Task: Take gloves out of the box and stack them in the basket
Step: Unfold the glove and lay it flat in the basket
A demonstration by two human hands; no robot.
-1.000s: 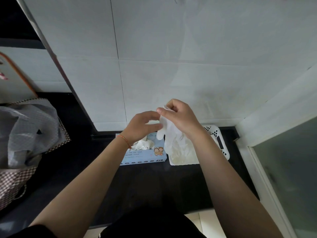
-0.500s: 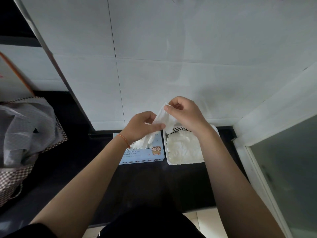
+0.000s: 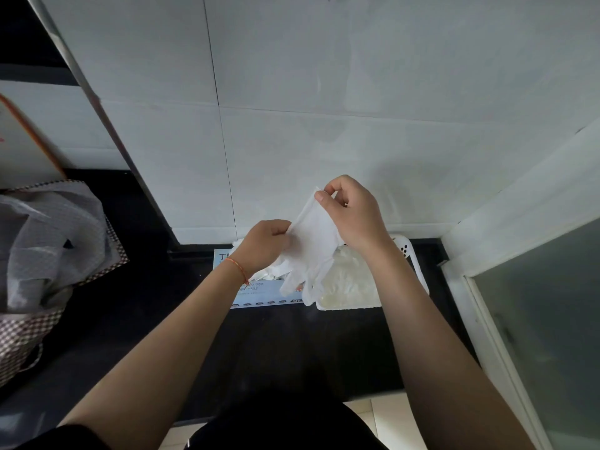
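Note:
A thin white glove [image 3: 311, 241] hangs stretched between both hands, its fingers dangling downward. My right hand [image 3: 354, 212] pinches the cuff's upper corner, raised above the basket. My left hand [image 3: 263, 245] pinches the glove's left edge, over the box. The light blue glove box [image 3: 256, 292] lies on the dark counter against the wall, with more white gloves sticking out of its opening. Just right of it stands a white perforated basket [image 3: 417, 271] holding a pile of pale gloves [image 3: 347, 280].
White tiled wall rises directly behind box and basket. A checked bag [image 3: 35, 264] with grey plastic inside sits at the left on the black counter [image 3: 276, 345]. A white frame with frosted glass [image 3: 545, 319] borders the right side.
Both hands have pulled the glove up out of the box and spread it flat between them; the right hand rose a little and the glove's fingers now hang free.

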